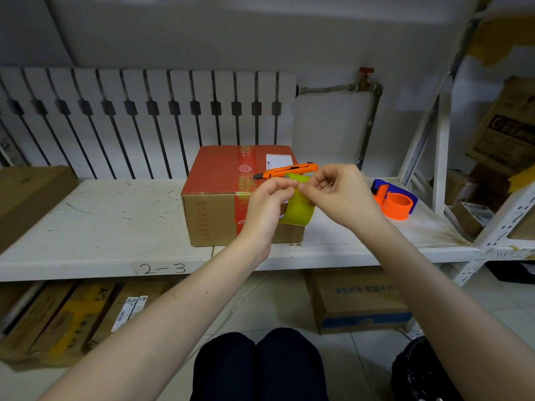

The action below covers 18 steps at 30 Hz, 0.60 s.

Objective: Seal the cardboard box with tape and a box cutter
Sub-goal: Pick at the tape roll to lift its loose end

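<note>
A cardboard box [214, 215] with a red top and red printed tape stands on the white shelf [95, 227]. An orange box cutter [286, 171] lies on the box's top near its right edge. My left hand [267, 206] holds a roll of yellow-green tape [299, 205] in front of the box's right front corner. My right hand [344, 195] pinches at the roll's top edge with thumb and forefinger. Whether a tape end is lifted cannot be told.
An orange and blue tape dispenser [395, 201] sits on the shelf to the right. A flat carton [31, 195] lies at the left. A radiator [144, 117] stands behind. Boxes [359, 302] lie on the floor below; more shelving [503, 221] is at the right.
</note>
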### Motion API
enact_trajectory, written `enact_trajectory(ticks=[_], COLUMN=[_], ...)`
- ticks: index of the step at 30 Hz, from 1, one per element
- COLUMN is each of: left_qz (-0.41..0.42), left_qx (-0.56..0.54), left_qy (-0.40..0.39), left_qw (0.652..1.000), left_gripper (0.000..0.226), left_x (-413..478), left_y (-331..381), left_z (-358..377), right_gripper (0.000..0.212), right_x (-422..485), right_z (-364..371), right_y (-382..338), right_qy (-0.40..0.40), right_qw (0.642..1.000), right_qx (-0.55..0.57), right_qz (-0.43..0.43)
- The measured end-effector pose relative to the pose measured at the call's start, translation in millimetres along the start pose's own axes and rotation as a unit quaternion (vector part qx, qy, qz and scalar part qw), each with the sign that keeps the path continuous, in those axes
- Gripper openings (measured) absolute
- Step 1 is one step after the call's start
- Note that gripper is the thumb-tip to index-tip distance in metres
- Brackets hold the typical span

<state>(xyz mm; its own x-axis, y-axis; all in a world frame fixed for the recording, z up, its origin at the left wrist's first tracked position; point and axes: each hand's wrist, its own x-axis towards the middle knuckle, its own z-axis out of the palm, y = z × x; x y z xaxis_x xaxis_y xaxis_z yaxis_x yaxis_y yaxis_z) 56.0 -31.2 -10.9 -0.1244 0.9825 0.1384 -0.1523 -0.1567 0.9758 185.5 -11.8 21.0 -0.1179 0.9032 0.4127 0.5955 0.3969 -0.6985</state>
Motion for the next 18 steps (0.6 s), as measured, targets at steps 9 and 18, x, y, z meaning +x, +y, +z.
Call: enact_trajectory(ticks=[9, 18], left_qz=[0.06, 0.053], left_qx=[0.011, -0.001], left_qy=[-0.006, 0.008], left_qw=[0.998, 0.999], left_gripper=[0.01, 0.039], left_x=[-8.0, -6.6], left_y=[-0.3, 4.8], left_z=[0.9, 1.2], right_gripper=[0.015, 0.01], right_x=[2.3, 0.0], right_z=[-6.7, -5.0], right_y=[-4.6, 0.9], right_qy=[-0.057, -0.075], right_qw=[0.998, 0.996], right_qx=[-0.02, -0.02], right_qz=[0.022, 0.044])
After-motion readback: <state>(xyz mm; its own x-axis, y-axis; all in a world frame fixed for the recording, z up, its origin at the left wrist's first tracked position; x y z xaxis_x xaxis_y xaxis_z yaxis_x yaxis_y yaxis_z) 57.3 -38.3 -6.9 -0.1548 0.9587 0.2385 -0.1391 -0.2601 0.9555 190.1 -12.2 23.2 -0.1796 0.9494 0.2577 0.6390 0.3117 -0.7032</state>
